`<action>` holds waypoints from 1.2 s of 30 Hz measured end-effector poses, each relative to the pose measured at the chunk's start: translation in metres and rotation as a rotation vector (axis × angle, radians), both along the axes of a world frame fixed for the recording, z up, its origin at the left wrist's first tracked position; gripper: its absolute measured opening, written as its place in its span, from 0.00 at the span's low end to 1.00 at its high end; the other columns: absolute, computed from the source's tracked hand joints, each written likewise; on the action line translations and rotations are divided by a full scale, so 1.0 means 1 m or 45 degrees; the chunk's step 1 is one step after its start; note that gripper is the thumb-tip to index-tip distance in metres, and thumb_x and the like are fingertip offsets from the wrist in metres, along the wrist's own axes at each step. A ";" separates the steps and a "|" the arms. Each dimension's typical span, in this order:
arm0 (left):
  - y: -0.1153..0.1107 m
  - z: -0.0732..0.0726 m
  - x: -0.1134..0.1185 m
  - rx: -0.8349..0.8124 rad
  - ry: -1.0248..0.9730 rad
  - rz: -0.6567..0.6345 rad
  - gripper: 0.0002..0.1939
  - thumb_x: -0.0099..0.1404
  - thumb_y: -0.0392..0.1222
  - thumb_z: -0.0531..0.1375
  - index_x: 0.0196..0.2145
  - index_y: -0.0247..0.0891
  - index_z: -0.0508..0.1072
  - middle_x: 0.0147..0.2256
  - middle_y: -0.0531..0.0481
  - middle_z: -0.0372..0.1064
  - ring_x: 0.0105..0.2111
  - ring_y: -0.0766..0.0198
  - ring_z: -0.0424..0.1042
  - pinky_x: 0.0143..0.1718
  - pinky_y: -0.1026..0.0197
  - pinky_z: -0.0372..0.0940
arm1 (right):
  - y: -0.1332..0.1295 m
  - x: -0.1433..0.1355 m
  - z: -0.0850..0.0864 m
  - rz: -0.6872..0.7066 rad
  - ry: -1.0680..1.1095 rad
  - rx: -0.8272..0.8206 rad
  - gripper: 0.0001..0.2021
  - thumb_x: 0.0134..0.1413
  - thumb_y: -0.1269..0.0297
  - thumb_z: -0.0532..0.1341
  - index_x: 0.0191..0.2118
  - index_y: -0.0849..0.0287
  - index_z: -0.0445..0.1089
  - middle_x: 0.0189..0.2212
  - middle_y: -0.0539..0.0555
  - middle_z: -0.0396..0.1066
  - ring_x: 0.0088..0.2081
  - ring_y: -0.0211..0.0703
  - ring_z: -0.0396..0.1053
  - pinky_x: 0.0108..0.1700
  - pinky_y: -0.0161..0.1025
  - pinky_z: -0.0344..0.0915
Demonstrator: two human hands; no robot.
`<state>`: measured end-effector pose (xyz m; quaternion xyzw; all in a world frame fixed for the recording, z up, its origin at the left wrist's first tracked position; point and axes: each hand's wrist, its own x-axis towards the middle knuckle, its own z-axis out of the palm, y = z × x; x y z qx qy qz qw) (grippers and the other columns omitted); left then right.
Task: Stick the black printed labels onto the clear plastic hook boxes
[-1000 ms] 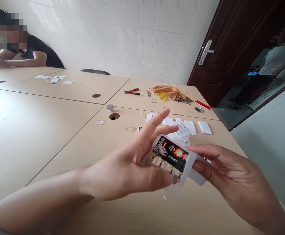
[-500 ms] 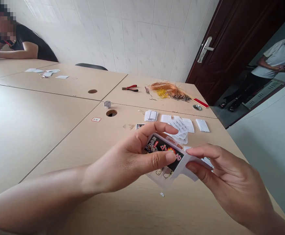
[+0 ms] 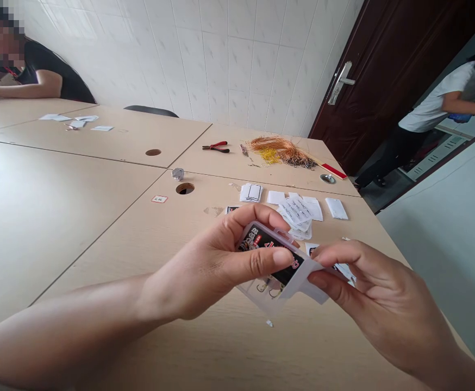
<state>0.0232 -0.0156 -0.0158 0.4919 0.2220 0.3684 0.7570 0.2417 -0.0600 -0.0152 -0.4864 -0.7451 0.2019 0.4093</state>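
Observation:
In my left hand (image 3: 217, 260) is a clear plastic fish-hook box (image 3: 262, 298), tilted, with its thumb across the front and its fingers behind the top edge. A black label with red and white lettering shows inside, and gold hooks (image 3: 276, 291) are visible below it. My right hand (image 3: 368, 293) pinches a pale translucent piece (image 3: 313, 290) at the right end of the box. Whether that piece is part of the box or a separate sheet, I cannot tell. Behind my right fingers, printed cards (image 3: 344, 271) are partly hidden.
Beyond the hands lie printed cards (image 3: 297, 212), white paper stacks (image 3: 251, 193) and a white pack (image 3: 336, 208). Red-handled pliers (image 3: 217, 146) and a bundle of orange lines with hooks (image 3: 278, 149) are farther back. One person (image 3: 42, 70) sits far left; another (image 3: 441, 103) stands in the doorway.
Both hands keep their grip, and the box has shifted very slightly. My left thumb has moved a little left on the label. The person in the doorway now leans with an arm stretched right.

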 end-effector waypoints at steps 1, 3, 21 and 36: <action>0.000 0.000 0.001 0.001 0.010 0.021 0.08 0.67 0.43 0.68 0.40 0.40 0.73 0.35 0.53 0.74 0.32 0.71 0.72 0.35 0.70 0.69 | 0.000 0.000 0.000 0.004 0.006 -0.012 0.04 0.60 0.59 0.67 0.35 0.46 0.72 0.29 0.39 0.79 0.26 0.32 0.74 0.30 0.25 0.72; -0.001 0.000 0.002 0.003 0.026 0.057 0.09 0.69 0.46 0.66 0.39 0.40 0.73 0.36 0.52 0.75 0.33 0.71 0.72 0.35 0.71 0.70 | 0.000 0.000 -0.001 0.010 0.009 -0.031 0.04 0.61 0.59 0.67 0.34 0.47 0.72 0.30 0.40 0.79 0.27 0.33 0.75 0.30 0.25 0.72; 0.001 -0.001 0.004 -0.013 -0.009 0.213 0.10 0.72 0.46 0.62 0.35 0.40 0.77 0.36 0.52 0.80 0.33 0.67 0.77 0.33 0.69 0.71 | 0.004 0.010 -0.007 0.012 0.031 -0.410 0.13 0.62 0.48 0.63 0.32 0.51 0.69 0.32 0.50 0.78 0.33 0.44 0.76 0.24 0.35 0.65; -0.002 0.001 0.004 0.097 0.068 0.221 0.10 0.71 0.49 0.63 0.37 0.40 0.74 0.36 0.52 0.78 0.34 0.65 0.75 0.34 0.67 0.69 | -0.001 0.006 -0.012 0.006 -0.025 -0.132 0.11 0.63 0.55 0.65 0.50 0.43 0.69 0.45 0.48 0.77 0.44 0.41 0.76 0.42 0.34 0.75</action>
